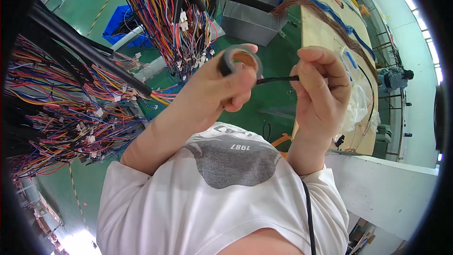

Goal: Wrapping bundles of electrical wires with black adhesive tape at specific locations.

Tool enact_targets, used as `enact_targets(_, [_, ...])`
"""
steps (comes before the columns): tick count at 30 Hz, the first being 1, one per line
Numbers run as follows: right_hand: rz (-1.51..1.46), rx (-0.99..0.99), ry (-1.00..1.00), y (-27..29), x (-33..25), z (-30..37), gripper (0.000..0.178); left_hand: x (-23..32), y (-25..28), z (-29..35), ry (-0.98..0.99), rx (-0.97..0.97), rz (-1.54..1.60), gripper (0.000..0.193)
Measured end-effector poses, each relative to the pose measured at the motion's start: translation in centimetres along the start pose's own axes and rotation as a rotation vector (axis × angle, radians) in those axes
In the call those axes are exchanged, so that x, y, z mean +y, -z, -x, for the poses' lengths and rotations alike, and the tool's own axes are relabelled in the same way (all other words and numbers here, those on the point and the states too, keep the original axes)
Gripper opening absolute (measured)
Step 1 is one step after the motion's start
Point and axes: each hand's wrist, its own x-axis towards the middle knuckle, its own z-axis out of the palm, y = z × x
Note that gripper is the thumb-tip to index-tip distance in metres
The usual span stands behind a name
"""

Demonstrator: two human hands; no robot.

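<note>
A roll of black tape [226, 64] with a tan inner core is gripped in my left hand [222, 82], its fingers curled around the roll. My right hand [323, 85] is closed, thumb and forefinger pinching the end of a thin black strand [278, 79]. That strand runs level from beside the roll across to the right fingertips; whether it is pulled tape or a taped wire I cannot tell. Both hands are raised in front of my chest, a short gap apart.
Thick bundles of multicoloured wires [174, 33] with white connectors hang ahead and at left, near a black sleeved cable [89, 47]. A grey box [255, 12] and a blue bin [125, 26] stand beyond. At right, a wooden table [311, 28] bears blue and brown wires. A person [394, 79] is farther right.
</note>
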Motion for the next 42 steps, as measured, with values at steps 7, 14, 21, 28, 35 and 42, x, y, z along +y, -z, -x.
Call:
enact_targets(7, [-0.106, 0.071, -0.12, 0.9, 0.3, -0.9, 0.015, 0.9, -0.5, 0.2, -0.066, 0.106, 0.244, 0.038])
enact_targets(14, [-0.168, -0.07, -0.248, 1.7, 0.0, -1.7, 0.027, -0.5, -0.9, -0.3, -0.017, 0.111, -0.3, 0.021])
enact_targets(21, [-0.168, -0.02, -0.24, 0.9, 3.3, -0.1, 0.047, -0.7, 0.3, -0.5, -0.169, 0.336, -0.32, 0.007])
enact_targets(28, [0.396, -0.25, -0.075, -0.8, 5.7, 1.6, 0.034, -0.6, 0.2, -0.9, -0.172, 0.391, -0.32, 0.009])
enact_targets(35, [0.76, -0.379, 0.232, 0.6, 3.7, 0.2, 0.009, 0.4, -0.2, -1.2, -0.375, 0.202, -0.827, 0.013])
enact_targets(42, [0.216, -0.499, -0.339, 3.8, 4.1, 0.5, 0.013, 0.7, -1.6, -2.0, -0.061, 0.03, -0.913, 0.007])
